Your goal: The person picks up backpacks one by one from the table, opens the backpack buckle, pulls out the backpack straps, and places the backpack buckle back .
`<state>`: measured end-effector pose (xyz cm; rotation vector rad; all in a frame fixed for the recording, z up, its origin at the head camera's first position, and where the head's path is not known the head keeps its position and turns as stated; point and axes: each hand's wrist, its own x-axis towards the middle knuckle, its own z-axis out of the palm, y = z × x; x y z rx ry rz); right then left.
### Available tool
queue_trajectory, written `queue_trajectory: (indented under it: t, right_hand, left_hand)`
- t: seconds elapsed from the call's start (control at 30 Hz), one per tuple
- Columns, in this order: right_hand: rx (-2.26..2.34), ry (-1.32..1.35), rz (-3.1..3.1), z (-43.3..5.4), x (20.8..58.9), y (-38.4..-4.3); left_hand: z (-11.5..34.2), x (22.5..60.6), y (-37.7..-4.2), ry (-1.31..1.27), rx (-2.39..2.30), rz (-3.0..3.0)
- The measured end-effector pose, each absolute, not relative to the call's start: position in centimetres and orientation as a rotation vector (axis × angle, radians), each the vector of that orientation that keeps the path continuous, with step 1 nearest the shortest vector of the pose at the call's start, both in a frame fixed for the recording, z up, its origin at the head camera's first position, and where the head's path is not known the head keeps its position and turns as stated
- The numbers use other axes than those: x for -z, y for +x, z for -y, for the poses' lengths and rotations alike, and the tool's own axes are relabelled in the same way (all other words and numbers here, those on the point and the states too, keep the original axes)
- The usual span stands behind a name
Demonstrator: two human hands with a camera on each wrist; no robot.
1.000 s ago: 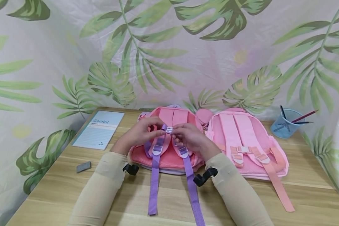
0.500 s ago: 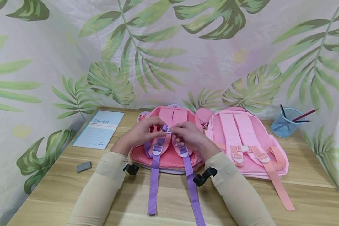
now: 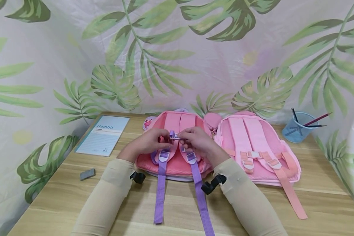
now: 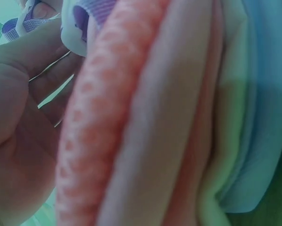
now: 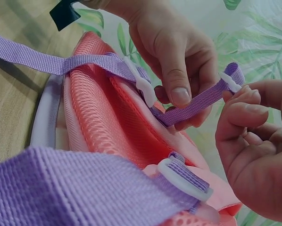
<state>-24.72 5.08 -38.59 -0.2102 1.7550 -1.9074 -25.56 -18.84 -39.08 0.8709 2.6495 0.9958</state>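
Note:
A pink backpack with purple straps (image 3: 162, 193) lies back up in the head view. Over its shoulder straps, my right hand (image 3: 199, 141) pinches a small white side-release buckle (image 3: 175, 136). The right wrist view shows this buckle (image 5: 230, 82) at my right fingertips, partly hidden, with a purple webbing strap (image 5: 197, 104) running from it. My left hand (image 3: 148, 141) is just left of the buckle, apart from it. Its thumb lies by the webbing and its fingers are behind, loosely bent. In the left wrist view, my left hand (image 4: 18, 103) is beside the coral mesh padding (image 4: 103, 117).
A second pink backpack (image 3: 262, 131) with orange straps lies to the right. Behind it stands a blue mesh pen cup (image 3: 296, 131) with pencils. A notebook (image 3: 103, 134) and a grey eraser (image 3: 87, 174) lie on the left. Leaf-patterned cloth hangs behind the wooden table (image 3: 62, 203).
The white prongs that showed between my hands have gone into the other buckle half. My left fingers have loosened and drawn slightly left from the buckle; my right hand keeps its pinch.

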Motion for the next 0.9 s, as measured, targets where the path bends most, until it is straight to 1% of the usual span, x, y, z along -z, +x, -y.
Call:
queue_trajectory:
  t: [0.27, 0.53, 0.9]
  right_hand:
    - [1.917, -0.185, -1.739, -5.1, 38.7, -24.8]
    - [1.972, -0.18, -1.694, -5.2, 38.7, -24.8]
    - [2.023, -0.195, -1.631, -5.5, 38.4, -24.6]
  left_hand:
    - [18.9, 39.5, -25.6, 0.855, -0.981, -2.653]
    - [18.9, 40.2, -25.6, 0.892, -1.009, -2.597]
    - [18.8, 40.8, -25.5, 0.884, -0.904, -2.624]
